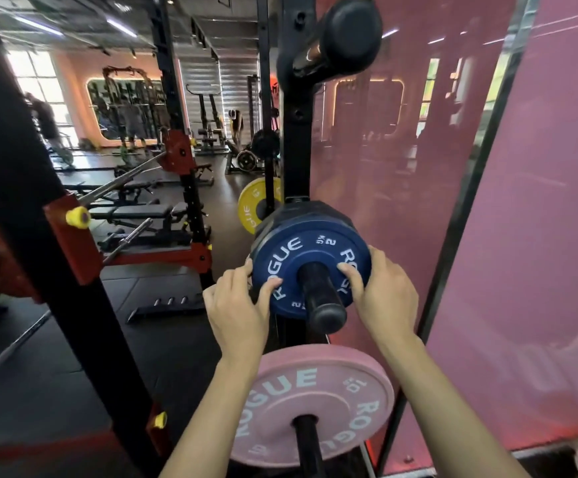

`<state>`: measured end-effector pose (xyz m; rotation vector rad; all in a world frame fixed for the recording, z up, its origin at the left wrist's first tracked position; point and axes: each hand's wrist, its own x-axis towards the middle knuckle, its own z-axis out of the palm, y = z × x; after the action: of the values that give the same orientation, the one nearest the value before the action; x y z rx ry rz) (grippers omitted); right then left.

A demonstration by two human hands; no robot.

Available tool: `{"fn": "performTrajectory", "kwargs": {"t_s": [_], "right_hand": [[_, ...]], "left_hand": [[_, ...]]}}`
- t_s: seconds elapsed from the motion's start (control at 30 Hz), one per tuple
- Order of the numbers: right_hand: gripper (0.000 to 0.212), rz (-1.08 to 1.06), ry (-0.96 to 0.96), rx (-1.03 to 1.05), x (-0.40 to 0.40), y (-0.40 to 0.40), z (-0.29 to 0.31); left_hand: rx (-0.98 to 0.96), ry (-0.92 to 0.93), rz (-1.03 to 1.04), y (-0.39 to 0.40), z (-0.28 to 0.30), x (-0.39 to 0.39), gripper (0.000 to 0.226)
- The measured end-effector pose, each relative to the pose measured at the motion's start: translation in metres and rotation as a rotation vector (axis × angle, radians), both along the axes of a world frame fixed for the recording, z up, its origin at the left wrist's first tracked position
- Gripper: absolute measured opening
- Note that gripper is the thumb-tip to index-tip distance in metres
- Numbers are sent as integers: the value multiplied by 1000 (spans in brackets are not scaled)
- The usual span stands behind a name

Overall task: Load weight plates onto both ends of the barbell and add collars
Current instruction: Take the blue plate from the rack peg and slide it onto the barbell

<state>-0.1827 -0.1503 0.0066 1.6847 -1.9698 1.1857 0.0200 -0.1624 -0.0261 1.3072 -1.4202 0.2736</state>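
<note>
Gym rack — both hands' fingers grip the blue plate.

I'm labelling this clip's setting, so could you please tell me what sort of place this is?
A gym, most likely its free-weights area. Both hands grip a blue weight plate on a storage peg, a pink plate sits below, and black-and-red squat racks and benches fill the room behind.

Blue plate, white lettering; pink plate; yellow plate; black peg.
</note>
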Motion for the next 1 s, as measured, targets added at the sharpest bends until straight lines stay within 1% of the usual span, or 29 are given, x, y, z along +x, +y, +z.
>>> {"fn": "performTrajectory", "kwargs": {"t_s": [0.2,0.27,0.33,0.4,0.53,0.63,0.73,0.87,1.0], "right_hand": [[59,28,-18,48,-2,15,3],[57,72,-38,39,-7,28,1],[56,129,-53,36,-14,42,-1],[55,174,-58,42,-23,58,-2],[56,236,-67,-10,-30,95,-4],[58,276,-86,-38,-31,123,-10],[57,309,-88,-15,-25,149,-20],[52,400,-106,-13,5,179,-28],[54,525,-103,-23,49,193,-28]], "left_hand": [[16,35,-39,26,3,0,39],[46,94,-72,43,4,-5,40],[125,198,-138,61,6,-8,44],[201,248,-174,77,8,-7,48],[292,180,-186,112,13,4,45],[300,117,-164,146,15,6,41],[281,98,-119,182,13,14,40],[222,28,1,227,17,41,40],[243,-27,177,273,19,82,45]]}}
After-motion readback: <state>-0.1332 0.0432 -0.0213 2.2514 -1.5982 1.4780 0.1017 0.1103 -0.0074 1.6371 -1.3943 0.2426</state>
